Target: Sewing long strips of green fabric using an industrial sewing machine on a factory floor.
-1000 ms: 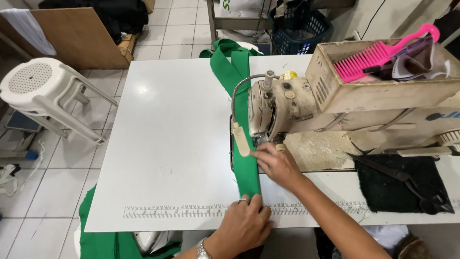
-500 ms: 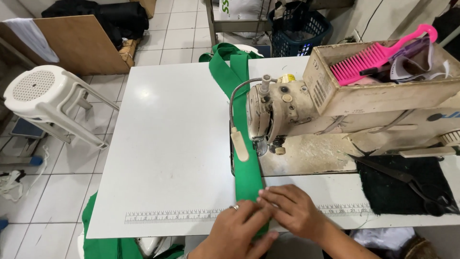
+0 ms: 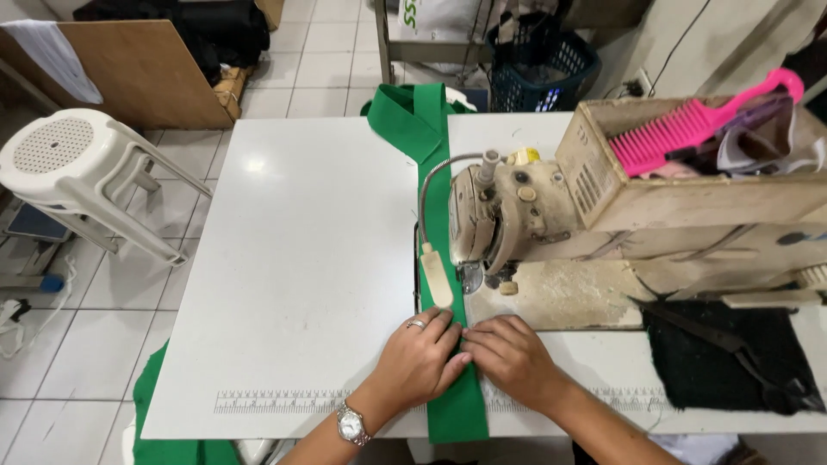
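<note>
- Lying flat along the white bench (image 3: pixel 293 258), the green fabric strip (image 3: pixel 435 198) runs from the far edge, under the head of the sewing machine (image 3: pixel 500 224), to the near edge, where it hangs over.
- The strip looks soft, light and limp, likely to fold or slide on the smooth top, so flat palms or a pinch at its edges seem the surest hold.
- The left hand (image 3: pixel 422 362), with a ring and a wristwatch (image 3: pixel 351 424), presses fingers-down on the strip just in front of the needle.
- The right hand (image 3: pixel 512 357) lies beside it on the strip's right edge; the two hands touch at the fingertips, spread flat rather than gripping.
- An open beige box (image 3: pixel 689 185) on top of the machine holds a pink comb (image 3: pixel 698 129) and some cloth.
- A dark basket (image 3: pixel 543 60) stands on the floor beyond the bench; its contents cannot be told.
- A white plastic stool (image 3: pixel 77 172) stands to the left.
</note>
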